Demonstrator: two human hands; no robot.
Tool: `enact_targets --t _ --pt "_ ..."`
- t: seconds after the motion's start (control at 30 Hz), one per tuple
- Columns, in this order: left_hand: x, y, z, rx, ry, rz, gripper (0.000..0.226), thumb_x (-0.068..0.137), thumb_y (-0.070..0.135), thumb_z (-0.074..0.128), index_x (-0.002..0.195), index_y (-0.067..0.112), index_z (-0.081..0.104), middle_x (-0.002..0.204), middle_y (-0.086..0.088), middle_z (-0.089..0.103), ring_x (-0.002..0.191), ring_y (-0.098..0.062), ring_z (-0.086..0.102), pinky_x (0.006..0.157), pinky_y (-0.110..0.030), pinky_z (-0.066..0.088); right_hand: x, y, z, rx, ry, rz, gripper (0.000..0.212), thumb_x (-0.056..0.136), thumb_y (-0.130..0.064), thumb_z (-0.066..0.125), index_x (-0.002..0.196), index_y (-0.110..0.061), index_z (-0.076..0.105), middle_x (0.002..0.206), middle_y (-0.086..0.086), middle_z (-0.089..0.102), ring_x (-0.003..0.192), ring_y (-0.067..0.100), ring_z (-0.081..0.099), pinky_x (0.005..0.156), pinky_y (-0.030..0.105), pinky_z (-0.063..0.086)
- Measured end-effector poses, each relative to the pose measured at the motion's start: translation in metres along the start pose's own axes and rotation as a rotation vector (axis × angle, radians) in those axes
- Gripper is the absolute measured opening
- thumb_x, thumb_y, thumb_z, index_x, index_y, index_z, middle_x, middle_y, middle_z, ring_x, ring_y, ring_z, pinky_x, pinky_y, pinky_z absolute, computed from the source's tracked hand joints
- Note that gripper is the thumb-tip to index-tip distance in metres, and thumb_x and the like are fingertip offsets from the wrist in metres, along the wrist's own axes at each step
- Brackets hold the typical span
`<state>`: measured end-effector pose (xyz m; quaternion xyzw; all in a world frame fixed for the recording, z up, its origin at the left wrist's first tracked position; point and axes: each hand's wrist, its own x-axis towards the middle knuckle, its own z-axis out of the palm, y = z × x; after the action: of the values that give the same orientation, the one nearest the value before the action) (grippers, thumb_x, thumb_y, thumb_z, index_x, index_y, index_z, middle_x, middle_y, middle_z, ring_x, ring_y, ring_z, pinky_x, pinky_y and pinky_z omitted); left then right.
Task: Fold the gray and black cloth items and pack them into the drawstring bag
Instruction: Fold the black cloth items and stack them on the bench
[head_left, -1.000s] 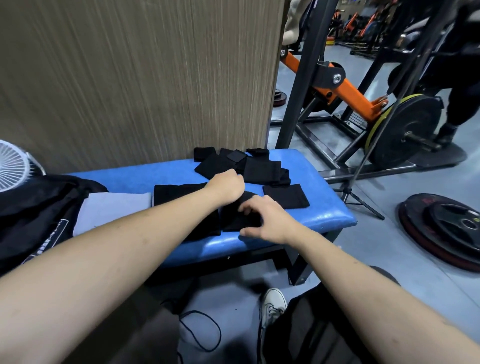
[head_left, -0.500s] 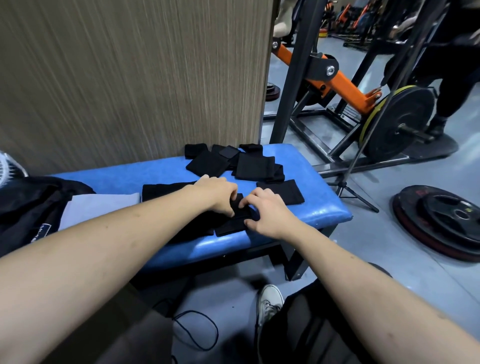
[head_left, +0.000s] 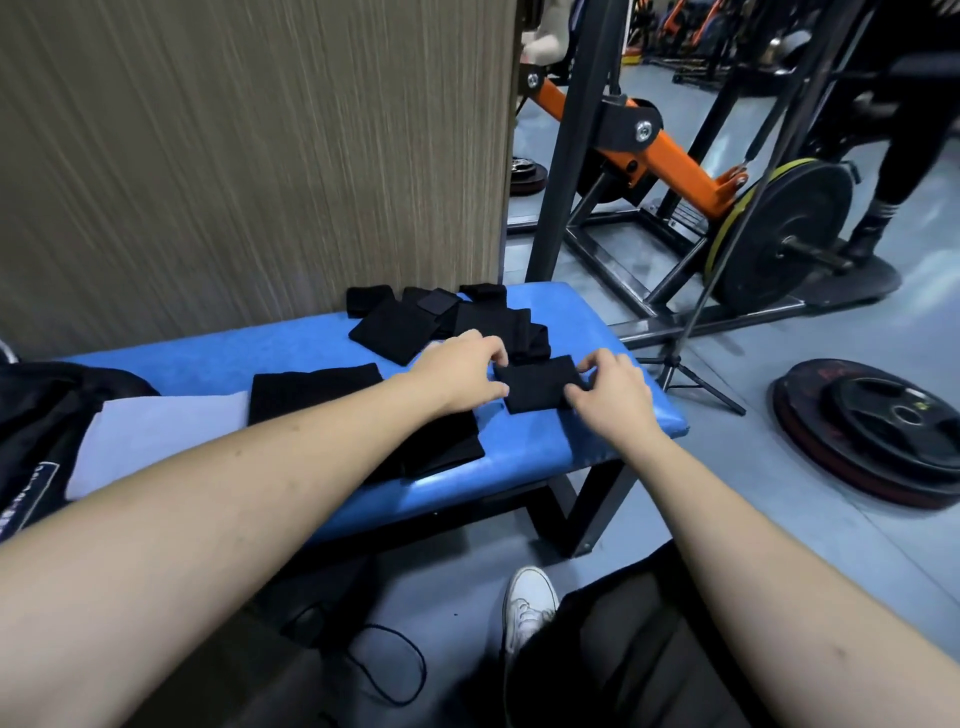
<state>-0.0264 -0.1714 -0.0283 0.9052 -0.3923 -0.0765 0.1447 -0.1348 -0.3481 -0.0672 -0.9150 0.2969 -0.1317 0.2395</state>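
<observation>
Gym floor, grey, w/ a wood-grain wall panel (head_left: 249, 156) at left and an orange-and-black weight machine (head_left: 654, 156) behind. Blue padded table (head_left: 545, 457) stands in front of the panel and carries the cloths.

Left hand (head_left: 462, 376) and right hand (head_left: 613, 397) are both on a small folded black cloth (head_left: 540, 387) lying flat near the table's right end. Left grip: fingers curled, thumb and fingertips at the cloth's left edge, pinching it. Right grip: fingers bent over the right edge, pinching that side too. Cloth sits between the two hands, touching the pad.

Beyond it, toward the wall, a loose pile of black cloth pieces (head_left: 441, 322) overlaps, some folded square. Nearer the person, a larger black cloth (head_left: 311, 389) lies flat, partly under the left forearm. Just left of that, a gray cloth (head_left: 156, 441) lies flat, its left end touching a dark bag (head_left: 47, 415) w/ white lettering at the table's left end; can't tell if it has a drawstring.

On the floor at right: stacked weight plates (head_left: 883, 436) and a thin black tripod stand (head_left: 685, 364). White sneaker (head_left: 527, 603) shows below the table, beside a black cord (head_left: 384, 670).
</observation>
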Motion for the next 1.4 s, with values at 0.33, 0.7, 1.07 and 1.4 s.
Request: enact_targets --t 0.33,0.7,1.07,1.4 --pt "0.017 0.031 0.031 0.048 -0.112 0.095 0.034 0.089 0.046 0.060 0.120 0.031 0.060 0.130 0.008 0.046 0.117 -0.020 0.039 0.095 -0.042 0.046 0.015 0.011 0.004 -0.042 0.044 -0.079 0.027 0.093 -0.035 0.054 0.115 -0.027 0.067 0.118 0.000 0.053 0.115 0.027 0.042 0.095 0.036 0.031" --pt "0.015 0.045 0.038 0.121 -0.170 0.272 0.034 0.086 0.041 0.069 0.078 0.015 0.048 0.107 0.002 0.046 0.090 -0.022 0.052 0.077 -0.039 0.045 0.015 0.014 0.002 -0.135 0.042 -0.251 0.047 0.087 -0.035 0.062 0.132 -0.038 0.051 0.133 0.001 0.044 0.126 0.024 0.038 0.101 0.039 0.029" --pt "0.016 0.039 0.032 0.058 -0.232 0.358 0.030 0.080 0.019 0.077 0.099 0.024 0.053 0.115 0.012 0.048 0.094 -0.018 0.051 0.080 -0.034 0.041 0.023 0.029 -0.004 -0.277 0.044 0.024 0.039 0.093 -0.034 0.049 0.128 -0.019 0.056 0.134 0.008 0.048 0.126 0.030 0.040 0.102 0.044 0.031" --pt "0.026 0.032 0.031 0.086 -0.271 0.353 0.043 0.085 -0.001 0.056 0.113 0.031 0.052 0.133 0.014 0.046 0.119 -0.017 0.046 0.095 -0.043 0.045 0.017 0.064 -0.032 0.333 0.122 0.445 0.055 0.084 -0.004 0.045 0.137 -0.015 0.033 0.128 0.019 0.052 0.112 0.040 0.055 0.095 0.051 0.048"
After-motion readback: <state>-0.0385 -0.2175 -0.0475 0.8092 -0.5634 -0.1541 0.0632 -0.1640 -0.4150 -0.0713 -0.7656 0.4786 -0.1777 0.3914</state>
